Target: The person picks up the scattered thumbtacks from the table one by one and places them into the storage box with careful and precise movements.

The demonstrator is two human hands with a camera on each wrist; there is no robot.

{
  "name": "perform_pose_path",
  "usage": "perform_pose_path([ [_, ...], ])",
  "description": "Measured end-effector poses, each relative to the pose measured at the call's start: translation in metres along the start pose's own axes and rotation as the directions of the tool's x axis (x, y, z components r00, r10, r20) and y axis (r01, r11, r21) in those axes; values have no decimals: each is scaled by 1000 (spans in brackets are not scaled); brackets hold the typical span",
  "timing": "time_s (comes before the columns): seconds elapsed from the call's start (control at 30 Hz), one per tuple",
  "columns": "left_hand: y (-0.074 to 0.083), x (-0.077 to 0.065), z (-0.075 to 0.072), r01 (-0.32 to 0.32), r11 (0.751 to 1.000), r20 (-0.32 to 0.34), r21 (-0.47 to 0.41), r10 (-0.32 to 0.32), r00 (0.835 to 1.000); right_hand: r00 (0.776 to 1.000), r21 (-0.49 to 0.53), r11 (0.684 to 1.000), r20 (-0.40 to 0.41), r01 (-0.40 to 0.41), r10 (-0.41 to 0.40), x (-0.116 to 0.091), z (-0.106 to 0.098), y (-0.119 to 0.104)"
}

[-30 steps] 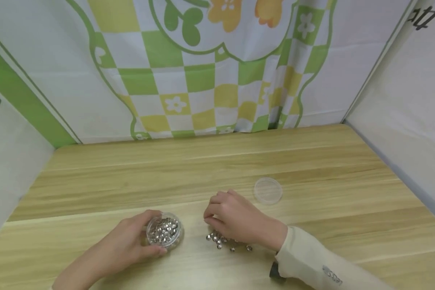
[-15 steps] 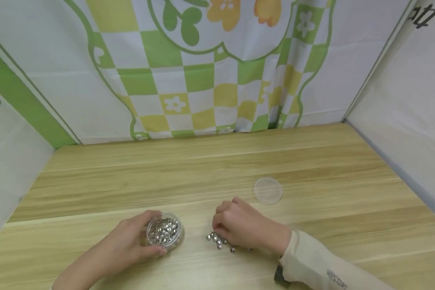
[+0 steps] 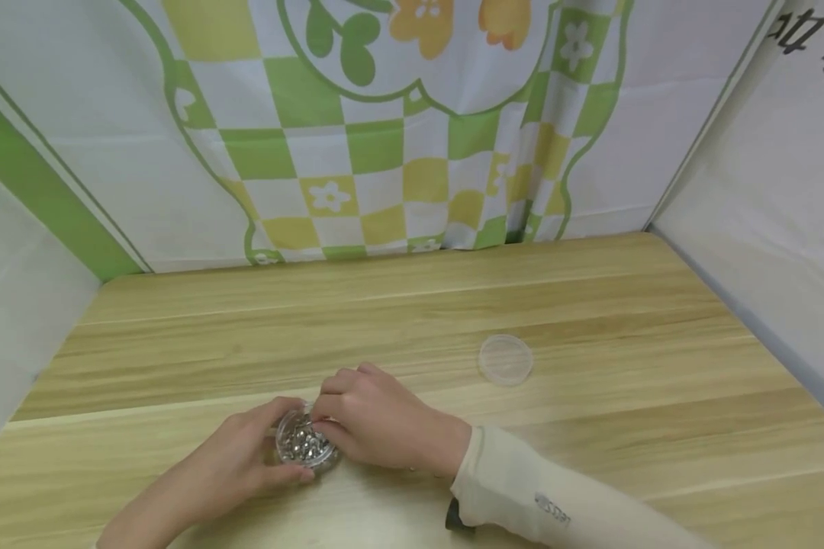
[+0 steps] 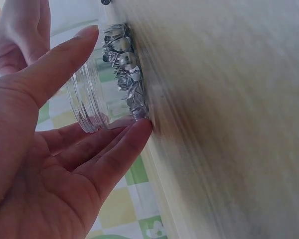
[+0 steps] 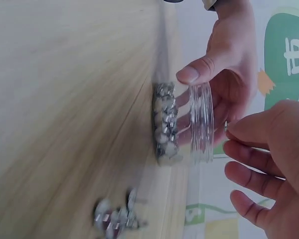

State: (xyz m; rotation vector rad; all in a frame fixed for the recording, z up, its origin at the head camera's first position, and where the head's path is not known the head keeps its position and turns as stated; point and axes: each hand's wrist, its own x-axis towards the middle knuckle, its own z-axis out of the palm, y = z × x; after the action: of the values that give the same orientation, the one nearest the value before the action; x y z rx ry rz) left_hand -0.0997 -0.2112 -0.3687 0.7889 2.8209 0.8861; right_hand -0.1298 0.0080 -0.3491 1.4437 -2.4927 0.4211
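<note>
A clear round plastic jar [image 3: 287, 450], part full of silver thumbtacks [image 4: 124, 62], stands on the wooden table. My left hand [image 3: 250, 450] grips it from the left, thumb on the near side and fingers round the far side. Over the jar's mouth is my right hand [image 3: 378, 419]. In the right wrist view, a tiny metallic piece, seemingly a thumbtack [image 5: 225, 125], is pinched between its thumb and index finger. Several loose thumbtacks [image 5: 114, 216] lie on the table beside the jar, mostly hidden by my right arm in the head view.
The clear round lid [image 3: 506, 359] lies flat on the wooden table [image 3: 625, 328], behind and right of the jar. A checked green, yellow and white curtain [image 3: 378, 152] hangs at the table's back edge. White panels stand at both sides.
My right hand has gone from the loose thumbtacks leftward to the jar's mouth. The left hand keeps holding the jar in the same spot.
</note>
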Motion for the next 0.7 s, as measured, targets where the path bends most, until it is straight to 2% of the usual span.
perform_pose_path([
  [0.13, 0, -1, 0, -8, 1000, -2, -8, 8, 1000, 1000, -22, 1000, 0, 11, -11, 6, 2, -2],
  [0.27, 0, -1, -1, -9, 1000, 1, 1, 9, 1000, 1000, -16, 1000, 0, -6, 6, -2, 2, 2],
  [0.47, 0, 0, 1, 0, 1000, -16, 8, 0, 1000, 999, 40, 999, 43, -30, 28, -33, -6, 17],
  [0.6, 0, 0, 1, -8, 1000, -14, 11, 9, 1000, 996, 90, 996, 83, -14, 7, -54, -9, 27],
  [0.7, 0, 0, 0, -13, 1000, -18, 18, 13, 1000, 995, 139, 990, 96, -3, -10, -62, -7, 30],
])
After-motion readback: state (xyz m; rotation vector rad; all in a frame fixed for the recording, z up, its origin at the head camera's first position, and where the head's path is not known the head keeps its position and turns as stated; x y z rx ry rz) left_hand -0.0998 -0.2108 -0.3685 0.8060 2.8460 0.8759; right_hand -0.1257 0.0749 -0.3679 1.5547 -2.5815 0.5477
